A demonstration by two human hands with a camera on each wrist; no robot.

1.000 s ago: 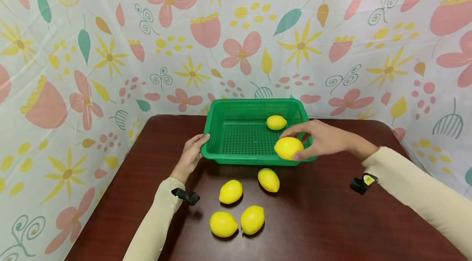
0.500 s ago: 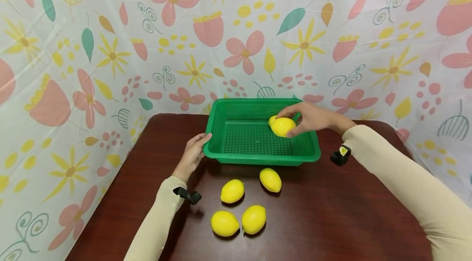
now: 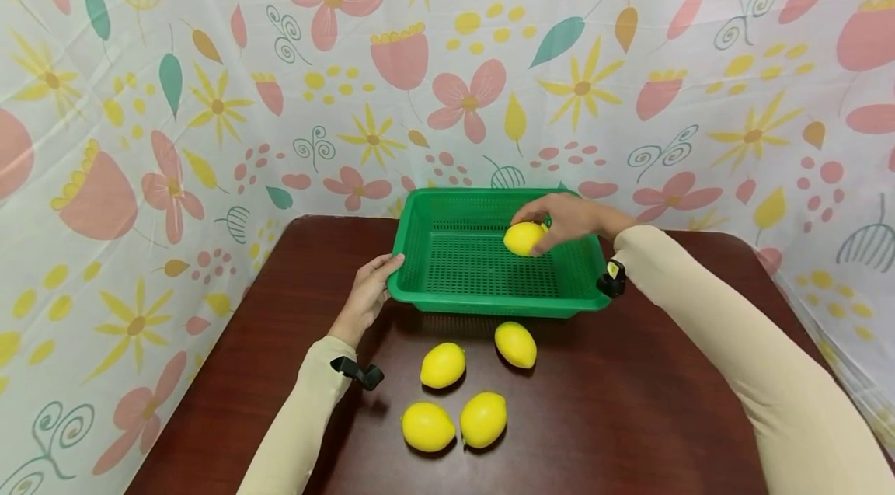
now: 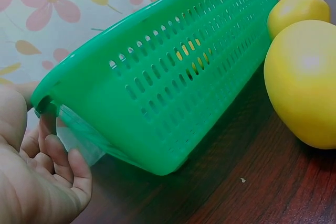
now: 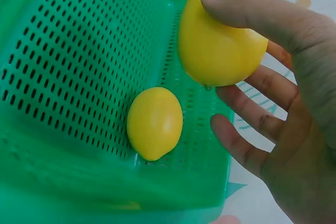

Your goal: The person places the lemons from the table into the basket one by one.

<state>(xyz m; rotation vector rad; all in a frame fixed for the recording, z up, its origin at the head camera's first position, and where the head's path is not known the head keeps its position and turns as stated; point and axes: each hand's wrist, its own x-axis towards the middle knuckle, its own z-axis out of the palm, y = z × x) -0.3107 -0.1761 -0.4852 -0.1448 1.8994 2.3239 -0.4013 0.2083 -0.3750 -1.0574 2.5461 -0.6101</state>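
Note:
My right hand (image 3: 572, 217) pinches a lemon (image 3: 522, 239) between thumb and fingers over the right part of a green plastic basket (image 3: 489, 304). In the right wrist view this held lemon (image 5: 218, 40) hangs above the basket floor. Another lemon (image 5: 155, 124) lies inside the basket below it; the head view has it hidden behind the held one. At the basket's left end, my left hand (image 3: 365, 294) grips the rim, thumb on top. The left wrist view shows its fingers (image 4: 63, 163) curled beneath the rim.
Several lemons lie on the dark wooden table (image 3: 629, 402) in front of the basket, the nearest to it being one lemon (image 3: 516, 345) just below its front wall. A floral cloth (image 3: 447, 52) hangs behind the table and along its left side.
My right hand has carried its lemon from over the basket's front rim back and leftward, above the lemon inside. The left hand keeps its grip on the rim.

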